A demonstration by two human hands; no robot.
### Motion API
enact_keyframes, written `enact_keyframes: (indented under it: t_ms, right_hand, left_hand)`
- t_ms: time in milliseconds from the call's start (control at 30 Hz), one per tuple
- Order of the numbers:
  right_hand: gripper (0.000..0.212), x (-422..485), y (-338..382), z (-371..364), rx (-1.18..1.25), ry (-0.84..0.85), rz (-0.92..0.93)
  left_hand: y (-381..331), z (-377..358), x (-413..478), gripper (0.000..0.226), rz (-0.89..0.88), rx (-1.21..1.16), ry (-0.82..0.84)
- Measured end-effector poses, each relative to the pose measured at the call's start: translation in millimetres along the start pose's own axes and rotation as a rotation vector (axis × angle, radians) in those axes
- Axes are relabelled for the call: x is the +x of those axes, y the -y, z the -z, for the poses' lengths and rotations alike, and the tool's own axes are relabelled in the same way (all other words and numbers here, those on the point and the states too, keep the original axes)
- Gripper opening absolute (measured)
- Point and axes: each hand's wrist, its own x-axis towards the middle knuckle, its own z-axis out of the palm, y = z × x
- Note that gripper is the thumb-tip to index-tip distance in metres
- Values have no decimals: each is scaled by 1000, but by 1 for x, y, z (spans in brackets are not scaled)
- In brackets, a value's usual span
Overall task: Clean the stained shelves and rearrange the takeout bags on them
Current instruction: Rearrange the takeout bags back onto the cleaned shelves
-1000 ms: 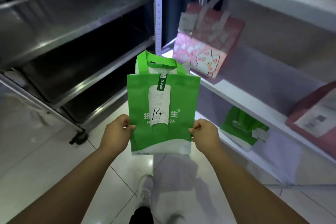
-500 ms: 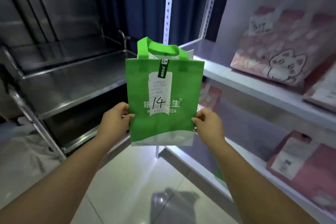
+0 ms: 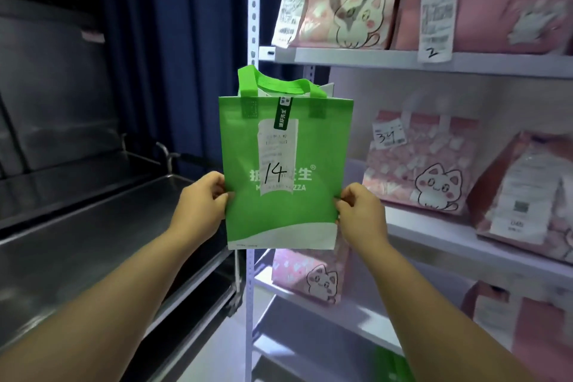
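Green bag higher, pink bag half-hidden

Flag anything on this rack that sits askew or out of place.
The long receipt marked 2 hangs down over the top shelf's front edge. On the middle shelf, the right-hand pink bag leans at a tilt. No spills or damage show.

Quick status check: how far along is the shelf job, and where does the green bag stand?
Looks done: several pink cat-print takeout bags sit on the white metal shelves, receipts facing out. In hand: the green fabric takeout bag marked 14, pinched at its sides by the left hand and right hand, off any shelf. Left: placing it. No cloth shows, and I cannot tell whether stains remain.
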Motion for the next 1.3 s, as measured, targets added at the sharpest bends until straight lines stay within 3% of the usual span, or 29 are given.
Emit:
enact_keyframes:
  t_ms: [267,700,967,1300]
  right_hand:
    - [16,39,-10,0,16,-103,-33]
    - [14,136,-63,-11,-59,-61,-77]
    - [8,174,-83,-27,-175,-56,-20]
    - [3,179,-80,-52,-139,-120,-42]
  left_hand:
    - [4,-37,60,20,-82,21,47]
    - [23,-121,145,11,-54,84,79]
    - [29,-153,181,23,-44,67,-16]
    - [42,-161,218,29,-34,53,82]
